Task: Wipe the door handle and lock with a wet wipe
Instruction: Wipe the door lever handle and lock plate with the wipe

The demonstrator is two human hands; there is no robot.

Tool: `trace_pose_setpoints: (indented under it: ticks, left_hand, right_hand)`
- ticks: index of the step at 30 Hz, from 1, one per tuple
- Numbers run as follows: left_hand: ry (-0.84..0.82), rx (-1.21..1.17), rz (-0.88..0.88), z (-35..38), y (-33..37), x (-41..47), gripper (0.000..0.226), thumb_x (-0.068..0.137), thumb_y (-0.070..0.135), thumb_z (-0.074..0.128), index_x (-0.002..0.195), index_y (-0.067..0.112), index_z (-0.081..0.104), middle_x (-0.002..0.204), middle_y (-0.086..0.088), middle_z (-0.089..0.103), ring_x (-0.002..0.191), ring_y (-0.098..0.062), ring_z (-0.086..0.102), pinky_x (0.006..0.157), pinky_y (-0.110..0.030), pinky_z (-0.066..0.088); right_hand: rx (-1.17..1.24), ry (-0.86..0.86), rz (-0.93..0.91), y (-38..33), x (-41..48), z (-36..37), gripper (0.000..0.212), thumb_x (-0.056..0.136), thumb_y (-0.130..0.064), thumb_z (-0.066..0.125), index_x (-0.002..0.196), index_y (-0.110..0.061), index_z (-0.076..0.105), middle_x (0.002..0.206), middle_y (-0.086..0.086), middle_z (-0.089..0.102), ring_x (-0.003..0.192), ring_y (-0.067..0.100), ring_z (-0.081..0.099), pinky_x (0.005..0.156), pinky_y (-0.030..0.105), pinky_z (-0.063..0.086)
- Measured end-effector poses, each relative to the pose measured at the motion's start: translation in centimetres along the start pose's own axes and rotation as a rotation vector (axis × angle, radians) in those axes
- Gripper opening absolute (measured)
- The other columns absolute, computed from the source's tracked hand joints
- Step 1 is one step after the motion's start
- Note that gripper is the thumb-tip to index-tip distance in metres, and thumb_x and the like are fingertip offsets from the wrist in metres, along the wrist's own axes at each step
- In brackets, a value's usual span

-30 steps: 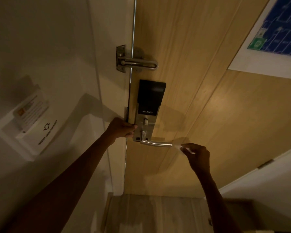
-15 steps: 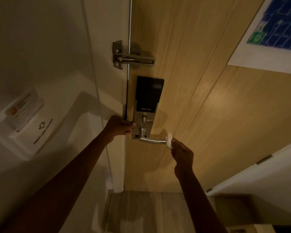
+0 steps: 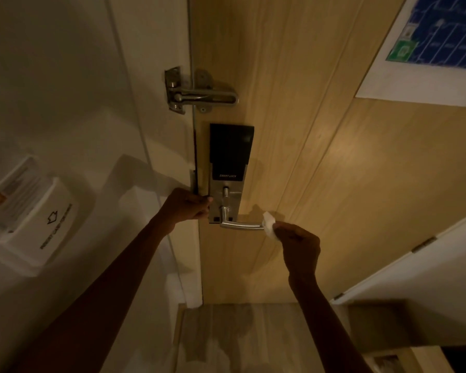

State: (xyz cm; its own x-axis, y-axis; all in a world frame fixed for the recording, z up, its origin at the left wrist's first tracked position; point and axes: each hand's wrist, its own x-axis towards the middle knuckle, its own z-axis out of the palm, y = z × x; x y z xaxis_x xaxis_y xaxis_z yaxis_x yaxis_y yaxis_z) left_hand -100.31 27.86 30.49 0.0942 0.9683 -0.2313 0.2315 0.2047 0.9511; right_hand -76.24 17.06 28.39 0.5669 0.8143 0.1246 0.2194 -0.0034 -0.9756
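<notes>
A dimly lit wooden door point(image 3: 320, 162) carries a lock point(image 3: 228, 168) with the door handle point(image 3: 241, 225) at its lower end. The right hand point(image 3: 299, 246) pinches a wet wipe point(image 3: 269, 224) against the handle's free tip. The left hand point(image 3: 184, 207) curls round the door edge, just beside the lock.

"SMART LOCK" on lock point(image 3: 228, 168), arrow on card holder point(image 3: 42, 222) (wording blurred)

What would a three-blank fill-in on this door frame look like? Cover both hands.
The right hand pinches a white ____ against the tip of the lever handle.
The left hand grips the ____ of the door beside the lock plate.
The metal door guard sits ____ the black lock panel.
Missing: wipe; edge; above.
</notes>
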Motion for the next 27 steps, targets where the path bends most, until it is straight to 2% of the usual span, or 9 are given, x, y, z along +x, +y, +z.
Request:
trace_pose_setpoints:
  ticks: [3,7,10,13,16,19,22,24,27]
  left_hand:
    - [-0.012,0.001,0.018,0.1,0.1,-0.1,0.024,0.086,0.021,0.07,0.088,-0.003,0.073,0.08,-0.017,0.07,0.073,-0.021,0.068,0.081,-0.033,0.058]
    - [-0.084,-0.115,0.006,-0.5,0.1,-0.2,0.022,0.093,0.023,0.061,0.082,0.008,0.072,0.076,-0.006,0.073,0.08,-0.024,0.069,0.075,-0.026,0.059]
    - [-0.156,-0.149,0.024,-0.8,0.4,-0.5,0.033,0.098,0.033,0.048,0.094,0.002,0.061,0.084,-0.018,0.058,0.078,-0.025,0.06,0.062,-0.021,0.053]
    - [-0.105,-0.082,0.046,-0.8,0.3,-0.5,0.052,0.097,0.04,0.046,0.101,-0.008,0.066,0.084,-0.016,0.071,0.071,-0.016,0.072,0.063,-0.023,0.058]
    - [-0.098,-0.067,0.047,-0.9,0.2,-0.4,0.053,0.097,0.041,0.046,0.101,-0.007,0.067,0.085,-0.014,0.073,0.07,-0.013,0.073,0.065,-0.023,0.059]
    - [-0.144,-0.102,0.043,-0.9,0.5,-0.4,0.044,0.098,0.039,0.044,0.096,-0.001,0.062,0.086,-0.019,0.062,0.07,-0.02,0.065,0.057,-0.018,0.053]
    - [-0.127,-0.1,0.021,-0.8,0.6,-0.4,0.052,0.098,0.039,0.044,0.101,-0.008,0.064,0.084,-0.019,0.066,0.067,-0.015,0.069,0.058,-0.018,0.054]
    - [-0.105,-0.063,0.011,-0.8,0.5,-0.4,0.055,0.098,0.042,0.044,0.105,-0.009,0.065,0.084,-0.012,0.072,0.066,-0.009,0.072,0.063,-0.021,0.058]
    - [-0.106,-0.034,0.017,-0.9,0.4,-0.4,0.054,0.097,0.044,0.043,0.106,-0.004,0.067,0.094,-0.016,0.074,0.07,-0.008,0.073,0.065,-0.022,0.059]
  right_hand:
    - [-0.05,-0.043,-0.196,-2.4,0.3,2.8,0.012,0.08,-0.006,0.073,0.085,-0.016,0.077,0.081,-0.003,0.075,0.074,0.001,0.069,0.072,0.013,0.054]
    - [-0.25,-0.187,-0.38,-2.9,-0.3,8.1,0.008,0.087,-0.017,0.068,0.086,-0.015,0.076,0.079,-0.003,0.075,0.068,-0.003,0.064,0.068,0.012,0.053]
    - [-0.261,-0.223,-0.369,-2.8,-1.0,10.0,0.022,0.089,-0.033,0.066,0.077,-0.016,0.073,0.066,-0.01,0.068,0.057,-0.005,0.061,0.058,0.012,0.05]
    - [-0.285,-0.223,-0.387,-1.9,-0.9,10.4,0.029,0.092,-0.04,0.06,0.078,-0.018,0.073,0.067,-0.007,0.07,0.059,0.001,0.064,0.059,0.024,0.055]
    - [-0.427,-0.221,-0.407,-0.6,-0.9,10.4,0.036,0.095,-0.041,0.052,0.075,-0.018,0.07,0.063,-0.003,0.067,0.056,0.008,0.061,0.066,0.035,0.054]
    - [-0.591,-0.18,-0.375,-1.3,-0.7,10.9,0.041,0.094,-0.047,0.049,0.07,-0.018,0.068,0.059,-0.003,0.064,0.054,0.012,0.059,0.073,0.035,0.051]
    - [-0.81,-0.217,-0.234,-3.0,0.2,11.4,0.037,0.096,-0.041,0.048,0.09,-0.009,0.066,0.084,0.008,0.07,0.08,0.027,0.066,0.082,0.035,0.042]
    - [-0.828,-0.263,-0.125,-3.2,0.8,11.5,0.036,0.096,-0.039,0.049,0.095,-0.006,0.064,0.092,0.011,0.07,0.089,0.03,0.065,0.084,0.035,0.04]
    - [-0.757,-0.344,-0.045,-2.2,1.6,11.7,0.044,0.094,-0.047,0.047,0.091,-0.008,0.066,0.087,0.011,0.071,0.084,0.03,0.067,0.087,0.038,0.047]
